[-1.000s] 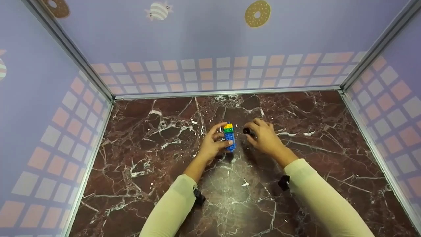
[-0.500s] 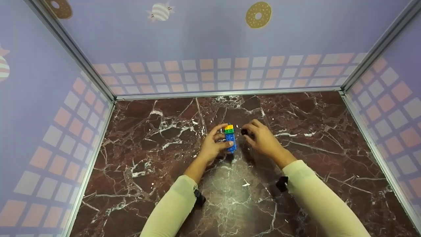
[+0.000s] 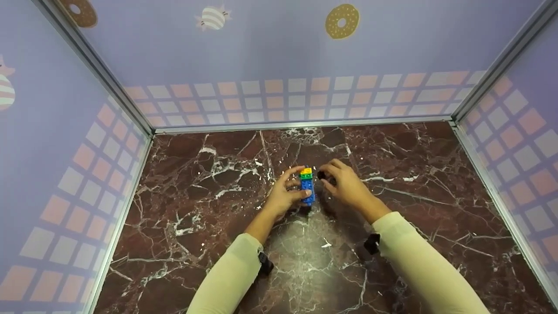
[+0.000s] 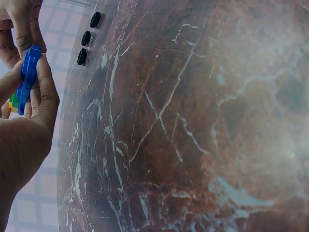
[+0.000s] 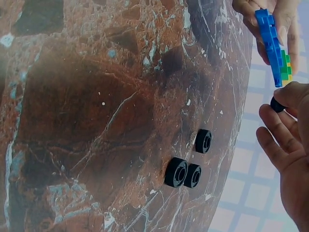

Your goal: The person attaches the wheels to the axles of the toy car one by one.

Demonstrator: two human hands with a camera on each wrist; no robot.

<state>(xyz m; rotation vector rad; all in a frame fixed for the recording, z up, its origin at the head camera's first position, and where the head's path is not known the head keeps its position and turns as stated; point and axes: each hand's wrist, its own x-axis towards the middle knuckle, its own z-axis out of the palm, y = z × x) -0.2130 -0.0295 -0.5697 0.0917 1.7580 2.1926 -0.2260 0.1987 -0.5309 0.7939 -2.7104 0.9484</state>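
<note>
Left hand [image 3: 283,194]: its grip pinches the blue body [image 5: 269,43], thumb across the studded face; held this way, the side toward the other hand is left bare, likely for access.
Blue body: between the two hands, apparently raised above the desk [image 3: 152,261], its length running roughly away from the person; the lift probably gives the fingers room around it.
Green brick [image 3: 306,176] and yellow brick [image 3: 308,171]: at the far end of the blue body, yellow outermost; the left index finger reaches this end, which seems to brace the piece along its length.
Right hand [image 3: 346,185]: its grip pinches a small black wheel [image 5: 276,105] between thumb and fingers; a fingertip hold suits something so small and round, and should let it be turned finely.
Black wheel: near the bricked end, with a gap between them in the head view; the thumb and fingers cover much of it, so I cannot tell which way its hub faces.
Loose wheels [image 5: 203,141]: three lie on the desk near the hands, hubs upward, two close together and one a little apart; lying flat should stop them rolling, and their nearness keeps them within easy reach.
</note>
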